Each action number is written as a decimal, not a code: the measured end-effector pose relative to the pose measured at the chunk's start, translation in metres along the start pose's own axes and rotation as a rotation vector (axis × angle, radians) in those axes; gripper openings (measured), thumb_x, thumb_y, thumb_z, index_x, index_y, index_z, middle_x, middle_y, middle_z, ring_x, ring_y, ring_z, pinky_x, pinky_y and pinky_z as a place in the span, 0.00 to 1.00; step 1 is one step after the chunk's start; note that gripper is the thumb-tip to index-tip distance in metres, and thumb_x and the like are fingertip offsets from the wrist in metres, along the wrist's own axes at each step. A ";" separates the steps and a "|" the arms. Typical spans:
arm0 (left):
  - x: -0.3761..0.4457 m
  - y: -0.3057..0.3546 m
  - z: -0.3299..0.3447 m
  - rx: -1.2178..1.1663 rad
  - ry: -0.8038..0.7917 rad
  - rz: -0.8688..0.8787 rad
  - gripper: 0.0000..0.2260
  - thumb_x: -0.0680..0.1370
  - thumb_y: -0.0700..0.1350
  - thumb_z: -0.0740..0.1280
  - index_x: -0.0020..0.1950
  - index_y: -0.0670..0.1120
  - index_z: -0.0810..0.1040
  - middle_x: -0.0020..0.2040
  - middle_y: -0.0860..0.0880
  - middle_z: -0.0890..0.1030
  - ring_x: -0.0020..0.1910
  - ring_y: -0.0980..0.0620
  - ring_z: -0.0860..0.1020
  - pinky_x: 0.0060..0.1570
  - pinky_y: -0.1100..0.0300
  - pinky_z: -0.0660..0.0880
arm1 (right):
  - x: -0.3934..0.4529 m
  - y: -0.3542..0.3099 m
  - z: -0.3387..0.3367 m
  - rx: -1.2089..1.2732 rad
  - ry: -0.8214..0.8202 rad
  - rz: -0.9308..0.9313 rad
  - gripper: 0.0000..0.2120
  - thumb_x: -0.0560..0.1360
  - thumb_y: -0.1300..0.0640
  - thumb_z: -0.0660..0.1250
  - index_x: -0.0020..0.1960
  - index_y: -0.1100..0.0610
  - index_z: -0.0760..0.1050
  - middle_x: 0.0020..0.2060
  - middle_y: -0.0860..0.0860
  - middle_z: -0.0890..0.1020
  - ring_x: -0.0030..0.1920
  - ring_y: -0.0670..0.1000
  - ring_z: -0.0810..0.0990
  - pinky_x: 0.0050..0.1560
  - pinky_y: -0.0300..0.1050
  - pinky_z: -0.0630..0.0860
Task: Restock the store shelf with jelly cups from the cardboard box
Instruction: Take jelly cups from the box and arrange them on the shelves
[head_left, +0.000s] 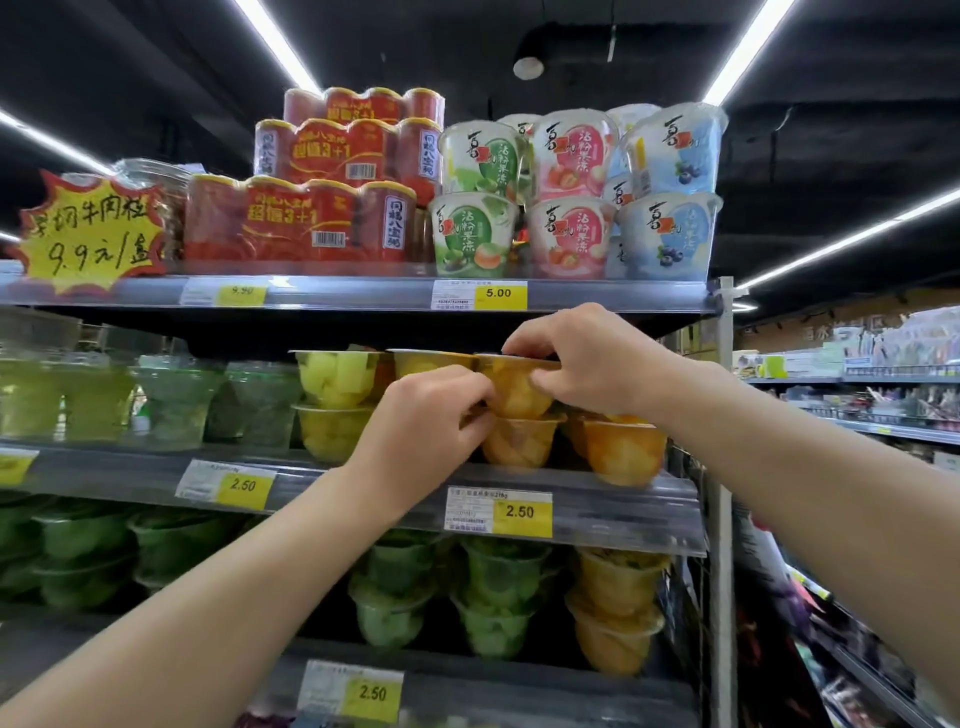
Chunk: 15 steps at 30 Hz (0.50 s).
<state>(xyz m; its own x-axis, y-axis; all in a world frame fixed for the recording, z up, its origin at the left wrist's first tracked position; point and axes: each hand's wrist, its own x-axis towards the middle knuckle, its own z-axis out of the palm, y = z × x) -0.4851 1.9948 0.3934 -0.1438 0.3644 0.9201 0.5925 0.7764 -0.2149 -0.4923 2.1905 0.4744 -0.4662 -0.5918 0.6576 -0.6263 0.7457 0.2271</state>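
Both hands reach up to the middle shelf (363, 475). The left hand (426, 421) has its fingers curled against the side of an orange jelly cup (514, 387), and the right hand (587, 358) pinches the rim of the same cup from above. This cup sits on top of another orange cup (519, 441), it seems already resting there. Beside them to the left stand yellow cups (337, 379). Farther up, the top shelf (363, 293) carries red packs (301, 223) and bigger white cups (571, 197).
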 end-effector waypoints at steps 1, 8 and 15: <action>-0.001 0.001 0.003 0.002 -0.008 0.009 0.04 0.76 0.40 0.71 0.50 0.43 0.84 0.44 0.50 0.84 0.42 0.53 0.82 0.42 0.54 0.81 | 0.002 -0.001 0.001 0.000 -0.020 -0.007 0.16 0.75 0.57 0.66 0.60 0.46 0.80 0.53 0.44 0.84 0.54 0.49 0.80 0.57 0.51 0.77; 0.000 0.001 0.024 0.027 -0.009 0.036 0.04 0.76 0.39 0.69 0.47 0.43 0.84 0.41 0.48 0.83 0.39 0.48 0.80 0.38 0.50 0.80 | 0.002 0.006 0.007 -0.074 -0.003 -0.010 0.14 0.78 0.57 0.67 0.60 0.44 0.81 0.54 0.45 0.84 0.55 0.53 0.80 0.57 0.54 0.77; -0.001 0.004 0.027 -0.054 0.059 -0.015 0.04 0.76 0.37 0.69 0.44 0.41 0.85 0.41 0.47 0.84 0.40 0.49 0.82 0.40 0.52 0.81 | -0.004 0.007 0.001 -0.052 0.008 -0.031 0.15 0.77 0.57 0.68 0.62 0.45 0.80 0.57 0.44 0.83 0.57 0.51 0.80 0.59 0.52 0.76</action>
<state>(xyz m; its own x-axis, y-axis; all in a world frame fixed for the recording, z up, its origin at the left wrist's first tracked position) -0.5042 2.0112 0.3824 -0.1067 0.3209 0.9411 0.6328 0.7520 -0.1846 -0.4957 2.1978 0.4723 -0.4419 -0.6124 0.6555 -0.6069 0.7422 0.2843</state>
